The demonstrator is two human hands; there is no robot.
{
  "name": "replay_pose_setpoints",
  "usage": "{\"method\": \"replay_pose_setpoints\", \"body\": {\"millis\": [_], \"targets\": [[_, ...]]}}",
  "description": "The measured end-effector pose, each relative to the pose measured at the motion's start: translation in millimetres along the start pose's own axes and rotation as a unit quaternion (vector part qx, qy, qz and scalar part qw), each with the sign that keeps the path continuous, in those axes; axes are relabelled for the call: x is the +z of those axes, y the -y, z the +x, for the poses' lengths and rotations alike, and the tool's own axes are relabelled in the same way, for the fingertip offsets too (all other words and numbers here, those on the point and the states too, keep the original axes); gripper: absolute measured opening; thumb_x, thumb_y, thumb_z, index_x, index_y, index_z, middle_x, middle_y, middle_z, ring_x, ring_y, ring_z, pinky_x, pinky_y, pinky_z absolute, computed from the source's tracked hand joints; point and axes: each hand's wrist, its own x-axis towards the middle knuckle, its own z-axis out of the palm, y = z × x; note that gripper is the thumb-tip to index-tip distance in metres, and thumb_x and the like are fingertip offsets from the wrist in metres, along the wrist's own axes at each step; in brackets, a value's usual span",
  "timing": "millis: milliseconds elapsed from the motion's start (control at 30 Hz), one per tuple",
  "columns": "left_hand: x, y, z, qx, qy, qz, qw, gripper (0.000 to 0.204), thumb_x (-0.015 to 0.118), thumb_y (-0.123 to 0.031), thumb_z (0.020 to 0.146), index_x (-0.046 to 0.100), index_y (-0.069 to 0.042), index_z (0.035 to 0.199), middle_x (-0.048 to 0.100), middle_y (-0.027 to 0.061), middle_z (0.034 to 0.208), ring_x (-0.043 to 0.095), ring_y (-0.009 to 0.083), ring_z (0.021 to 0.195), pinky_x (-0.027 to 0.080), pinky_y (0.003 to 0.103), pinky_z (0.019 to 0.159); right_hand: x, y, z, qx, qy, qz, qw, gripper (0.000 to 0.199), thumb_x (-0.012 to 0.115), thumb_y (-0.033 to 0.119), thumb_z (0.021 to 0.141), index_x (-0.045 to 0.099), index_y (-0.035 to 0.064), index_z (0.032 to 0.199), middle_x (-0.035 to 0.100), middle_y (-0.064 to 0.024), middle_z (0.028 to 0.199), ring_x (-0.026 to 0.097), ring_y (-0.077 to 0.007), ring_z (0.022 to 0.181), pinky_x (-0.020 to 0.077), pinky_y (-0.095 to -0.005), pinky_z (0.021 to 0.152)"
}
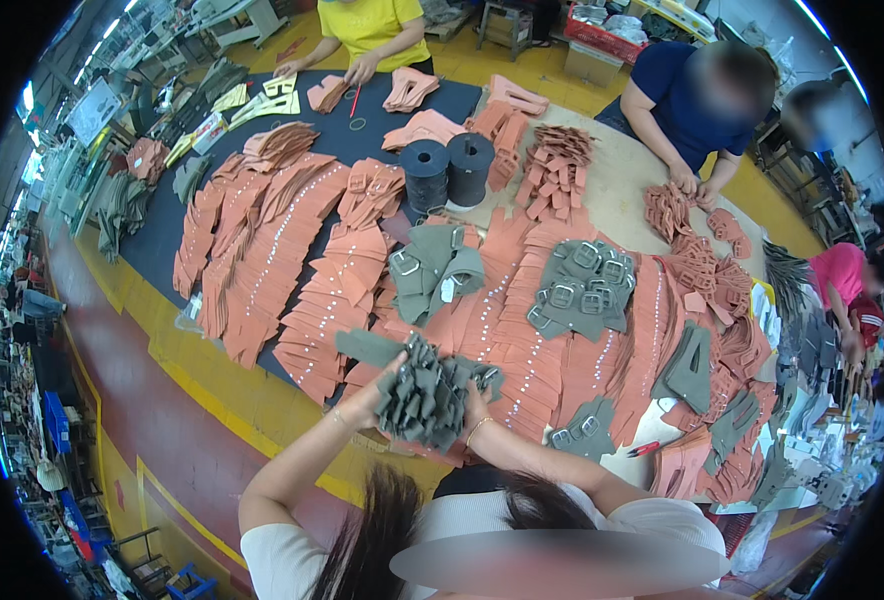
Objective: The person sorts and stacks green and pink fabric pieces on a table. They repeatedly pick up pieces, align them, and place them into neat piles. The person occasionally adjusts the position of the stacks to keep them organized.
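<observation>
A bundle of grey-green strap pieces (420,395) with metal buckles is held up between my hands, over the near edge of the table. My left hand (364,402) closes round its left side. On the right side, my right hand (476,408) grips it too, fingers partly hidden behind the pieces. Just beyond lie a stack of grey-green buckled pieces (584,288) and another grey-green pile (434,272). Both rest on long fanned rows of salmon-coloured cut pieces (327,325). A smaller grey-green buckled piece (584,430) lies right of my right hand.
Two black spools (425,178) stand mid-table. Across the table (262,90), a person in yellow (374,30) handles salmon pieces; a person in dark blue (677,95) works at the far right. A red pen (644,450) lies near the right front edge.
</observation>
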Motion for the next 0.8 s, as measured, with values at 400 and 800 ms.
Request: {"method": "replay_pose_setpoints", "body": {"millis": [400,800], "targets": [[82,72,-8,0.081,-0.091,0.288,0.950,0.078,0.035,-0.055,0.094,0.004,-0.006,0.146,0.021,0.0203,0.147,0.028,0.0261,0.135,0.034,0.037,0.103,-87,50,-96,-0.061,0.185,-0.002,0.981,0.068,0.049,0.028,0.092,0.003,0.0230,0.142,0.039,-0.0153,0.133,0.055,-0.0290,0.108,0.0500,-0.0450,0.086],[209,70,-14,0.241,-0.008,0.695,0.677,0.101,0.048,-0.062,0.084,-0.011,-0.005,0.144,-0.015,0.0240,0.149,-0.014,0.0434,0.136,0.004,0.052,0.109,-109,98,-110,-0.154,0.317,0.048,0.934,0.064,0.048,0.026,0.093,0.008,0.0182,0.141,0.040,-0.0150,0.132,0.055,-0.0273,0.108,0.0495,-0.0423,0.087]]}}
